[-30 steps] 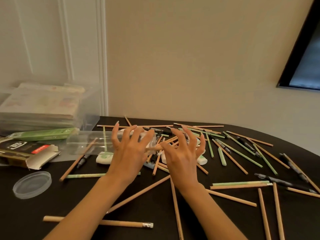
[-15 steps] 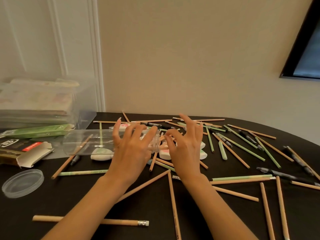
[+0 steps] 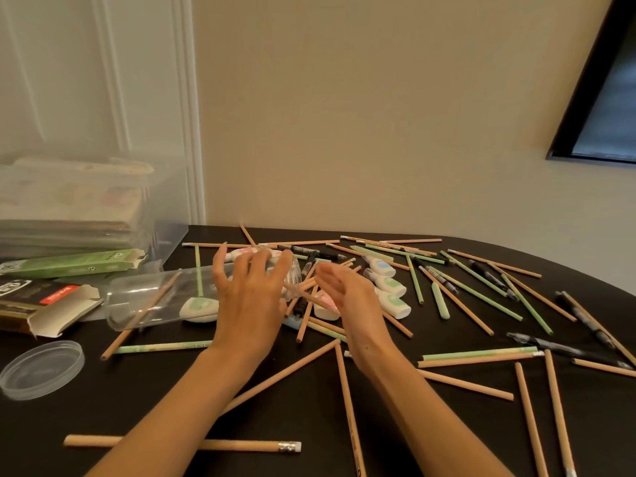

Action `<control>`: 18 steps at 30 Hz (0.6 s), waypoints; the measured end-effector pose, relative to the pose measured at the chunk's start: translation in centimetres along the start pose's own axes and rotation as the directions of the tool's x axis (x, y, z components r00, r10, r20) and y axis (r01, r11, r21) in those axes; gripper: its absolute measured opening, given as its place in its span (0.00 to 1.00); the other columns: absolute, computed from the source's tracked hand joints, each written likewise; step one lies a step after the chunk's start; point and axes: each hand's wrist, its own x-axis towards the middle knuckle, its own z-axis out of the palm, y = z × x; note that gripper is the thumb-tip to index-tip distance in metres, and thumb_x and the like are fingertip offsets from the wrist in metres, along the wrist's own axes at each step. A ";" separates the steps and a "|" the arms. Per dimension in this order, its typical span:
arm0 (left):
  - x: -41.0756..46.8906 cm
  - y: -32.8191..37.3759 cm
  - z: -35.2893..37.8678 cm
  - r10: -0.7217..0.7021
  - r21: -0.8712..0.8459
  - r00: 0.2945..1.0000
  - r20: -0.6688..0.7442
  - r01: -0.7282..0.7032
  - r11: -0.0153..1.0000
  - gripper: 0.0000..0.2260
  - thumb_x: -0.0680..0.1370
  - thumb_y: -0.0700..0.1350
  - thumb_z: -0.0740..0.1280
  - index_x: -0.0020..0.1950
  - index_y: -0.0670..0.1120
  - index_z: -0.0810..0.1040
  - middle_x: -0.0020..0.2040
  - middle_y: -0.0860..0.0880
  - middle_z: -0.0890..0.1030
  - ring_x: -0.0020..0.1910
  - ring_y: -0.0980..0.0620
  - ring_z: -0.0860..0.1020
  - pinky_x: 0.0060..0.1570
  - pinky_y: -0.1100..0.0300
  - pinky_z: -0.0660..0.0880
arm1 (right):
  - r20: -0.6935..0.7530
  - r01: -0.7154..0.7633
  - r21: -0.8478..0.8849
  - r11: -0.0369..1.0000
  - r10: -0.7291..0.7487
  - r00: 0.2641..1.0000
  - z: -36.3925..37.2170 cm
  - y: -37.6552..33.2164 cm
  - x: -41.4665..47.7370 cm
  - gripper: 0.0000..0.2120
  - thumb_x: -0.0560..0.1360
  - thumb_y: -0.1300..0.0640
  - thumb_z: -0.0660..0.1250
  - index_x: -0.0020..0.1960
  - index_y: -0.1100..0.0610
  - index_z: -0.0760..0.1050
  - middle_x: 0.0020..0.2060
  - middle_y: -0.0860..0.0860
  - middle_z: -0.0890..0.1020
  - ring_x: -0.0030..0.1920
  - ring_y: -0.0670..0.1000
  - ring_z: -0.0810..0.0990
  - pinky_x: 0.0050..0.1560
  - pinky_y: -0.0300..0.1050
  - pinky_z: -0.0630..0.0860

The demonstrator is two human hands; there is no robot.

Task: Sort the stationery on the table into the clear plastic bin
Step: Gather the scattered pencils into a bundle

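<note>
Watching the head cam feed here. The left hand (image 3: 248,297) is draped over the mouth end of a clear tube (image 3: 155,301), a smooth, glossy plastic cylinder lying on its side. Its fingers are spread and only gently curved across the top, more resting than clamping as far as I can tell. The right hand (image 3: 347,301) is just beside it, turned on edge with the palm facing left and the fingers straight and together, holding nothing.

The matte black table (image 3: 103,407) is a total pick-up-sticks mess:
- thin wooden pencils (image 3: 464,384) in bare natural finish
- pale green pencils (image 3: 479,353)
- shiny black pens (image 3: 584,320)
- a cluster of rounded white correction tape dispensers (image 3: 390,285) with pastel panels, just right of the hands

One fat pencil (image 3: 247,445) with a silvery ferrule lies across the near edge, under the left forearm.

The clear plastic bin (image 3: 168,215) sits at the far left corner against the wall. It's a frosted box with a flat stack of paper goods inside, well apart from both hands.

In front of it are a green carton (image 3: 69,265), a black carton (image 3: 44,304) with its flap open, and a round clear lid (image 3: 41,370) lying flat.
</note>
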 end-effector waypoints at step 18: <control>0.8 0.6 0.7 0.006 -0.067 0.991 0.136 0.003 0.998 0.29 0.74 0.45 0.69 0.73 0.52 0.62 0.69 0.47 0.68 0.71 0.47 0.62 0.67 0.48 0.36 | 0.104 0.166 -0.954 0.251 -0.243 0.964 -4.0 1.1 1.3 0.11 0.77 0.57 0.64 0.58 0.49 0.76 0.61 0.48 0.74 0.65 0.51 0.67 0.68 0.49 0.59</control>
